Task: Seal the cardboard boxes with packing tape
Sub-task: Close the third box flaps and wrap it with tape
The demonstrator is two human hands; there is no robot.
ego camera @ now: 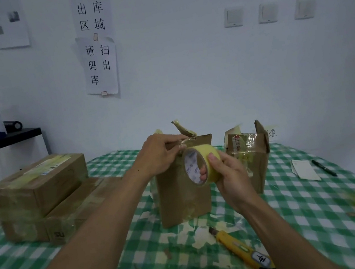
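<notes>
Over the checked counter (pixel 299 208), the right hand (pixel 229 172) has its grip clamped on the yellow tape roll (pixel 207 153), fingers through its core, thumb on the outside. The left hand (pixel 158 157), knuckles up, pinches the tape end (pixel 185 143) at the top edge of the upright cardboard box (pixel 179 199) behind.

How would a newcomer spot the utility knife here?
Start at the green-and-white checked tablecloth. In front of the tall upright brown cardboard box lies a yellow plastic utility knife. It is long and slim, unlike the round yellow packing tape roll held above it.
</notes>
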